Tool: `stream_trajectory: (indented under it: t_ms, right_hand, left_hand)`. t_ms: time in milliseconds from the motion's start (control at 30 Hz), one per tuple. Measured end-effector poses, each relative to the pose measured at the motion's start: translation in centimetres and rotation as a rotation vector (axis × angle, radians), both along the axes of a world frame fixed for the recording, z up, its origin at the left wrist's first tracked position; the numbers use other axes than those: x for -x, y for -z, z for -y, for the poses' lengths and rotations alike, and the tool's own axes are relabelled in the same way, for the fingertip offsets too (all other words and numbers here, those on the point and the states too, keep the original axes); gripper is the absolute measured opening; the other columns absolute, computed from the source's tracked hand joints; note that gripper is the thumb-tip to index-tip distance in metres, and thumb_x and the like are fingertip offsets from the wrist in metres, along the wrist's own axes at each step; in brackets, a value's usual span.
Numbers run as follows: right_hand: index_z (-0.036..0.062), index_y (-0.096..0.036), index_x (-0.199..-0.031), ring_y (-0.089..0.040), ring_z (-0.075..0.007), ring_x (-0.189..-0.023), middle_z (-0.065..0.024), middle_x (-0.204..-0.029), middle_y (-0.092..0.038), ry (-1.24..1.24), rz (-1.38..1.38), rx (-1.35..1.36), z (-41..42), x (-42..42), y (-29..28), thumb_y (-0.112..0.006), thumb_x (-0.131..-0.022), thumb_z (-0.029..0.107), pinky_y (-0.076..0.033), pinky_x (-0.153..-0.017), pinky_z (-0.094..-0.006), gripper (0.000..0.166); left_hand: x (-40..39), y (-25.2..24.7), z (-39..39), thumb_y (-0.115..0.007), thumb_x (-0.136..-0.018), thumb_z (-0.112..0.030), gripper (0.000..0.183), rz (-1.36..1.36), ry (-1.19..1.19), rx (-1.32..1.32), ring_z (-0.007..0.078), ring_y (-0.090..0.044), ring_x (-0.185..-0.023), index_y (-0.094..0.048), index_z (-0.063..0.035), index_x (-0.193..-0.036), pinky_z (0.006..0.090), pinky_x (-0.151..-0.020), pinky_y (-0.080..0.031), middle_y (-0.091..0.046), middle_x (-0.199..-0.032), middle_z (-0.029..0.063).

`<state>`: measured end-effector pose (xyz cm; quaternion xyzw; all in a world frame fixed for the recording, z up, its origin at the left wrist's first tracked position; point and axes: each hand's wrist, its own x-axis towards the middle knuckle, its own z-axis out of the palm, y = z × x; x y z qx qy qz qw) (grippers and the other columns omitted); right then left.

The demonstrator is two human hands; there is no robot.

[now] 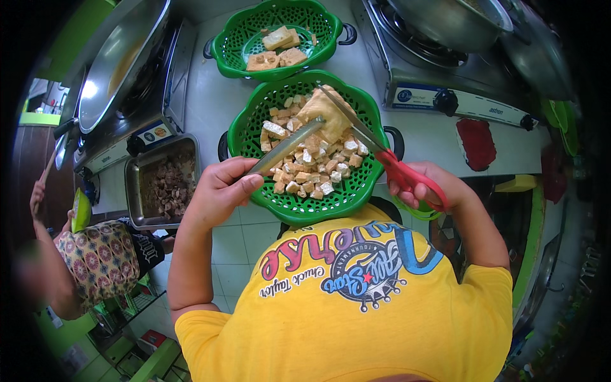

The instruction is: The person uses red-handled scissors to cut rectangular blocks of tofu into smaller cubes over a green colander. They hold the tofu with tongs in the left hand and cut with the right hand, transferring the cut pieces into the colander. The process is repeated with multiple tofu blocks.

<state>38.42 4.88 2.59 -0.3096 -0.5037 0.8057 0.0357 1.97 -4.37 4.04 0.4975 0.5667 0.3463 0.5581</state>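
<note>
My left hand (228,190) grips metal tongs (287,147), whose tips are at a slab of fried tofu (321,106). Red-handled scissors (405,175) are in my right hand (422,185), and their blades straddle or lie across the slab's right side; the exact contact is hard to tell. Below the slab, many browned and white tofu cubes (305,167) fill the bottom of a green plastic colander (329,207) with dark handles. A second green colander (228,59) stands just beyond it, holding several larger fried tofu pieces (278,38).
Gas stoves flank the colanders: the left stove (179,71) bears a wide pan (98,90), the right stove (472,102) a metal pot (453,28). A steel tray (131,191) of brown chopped food sits left. A red cloth (476,143) lies right. Another person (102,267) stands at left.
</note>
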Motion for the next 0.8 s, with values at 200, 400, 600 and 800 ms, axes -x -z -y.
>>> stream_trajectory:
  t_ms: [200, 400, 600, 800]
  right_hand:
    - [0.0018, -0.056, -0.091, -0.05, -0.007, -0.056, 0.0014, -0.063, -0.05, -0.01, 0.075, -0.054, 0.2, 0.8, -0.2, -0.069, -0.07, 0.058, -0.042, -0.053, -0.0209, 0.061]
    - [0.0016, -0.056, -0.092, -0.052, -0.0081, -0.059, 0.0007, -0.065, -0.051, -0.069, 0.015, -0.079, -0.4, 1.9, -0.5, -0.069, -0.069, 0.061, -0.043, -0.056, -0.0216, 0.065]
    - [0.0023, -0.056, -0.095, -0.051, -0.0078, -0.061, 0.0006, -0.071, -0.052, -0.077, -0.003, 0.032, 0.9, 0.3, 0.1, -0.069, -0.067, 0.062, -0.043, -0.057, -0.0214, 0.067]
    - [0.0025, -0.056, -0.099, -0.052, -0.0071, -0.063, 0.0007, -0.073, -0.053, -0.083, -0.131, 0.064, 1.0, 2.5, -0.1, -0.071, -0.062, 0.064, -0.043, -0.06, -0.0201, 0.073]
  left_hand:
    - [1.0, 0.3, -0.1, -0.062, -0.086, -0.021, 0.027, 0.003, 0.003, 0.074, 0.0031, -0.044, -0.05, -0.062, 0.0024, -0.098, 0.018, -0.045, -0.036, -0.05, -0.064, -0.0034]
    - [1.9, 0.1, 0.1, -0.063, -0.086, -0.021, 0.028, 0.093, 0.002, 0.122, 0.0031, -0.044, -0.051, -0.063, 0.0009, -0.102, 0.0189, -0.046, -0.036, -0.052, -0.066, -0.0045]
    - [2.5, 0.4, 0.2, -0.062, -0.087, -0.021, 0.026, 0.095, 0.007, 0.082, 0.0034, -0.044, -0.051, -0.063, 0.0012, -0.101, 0.0186, -0.046, -0.035, -0.052, -0.066, -0.0044]
    - [2.5, 0.1, 0.7, -0.062, -0.086, -0.021, 0.026, 0.124, 0.02, 0.079, 0.0035, -0.045, -0.053, -0.064, 0.0012, -0.1, 0.0186, -0.047, -0.036, -0.051, -0.067, -0.004]
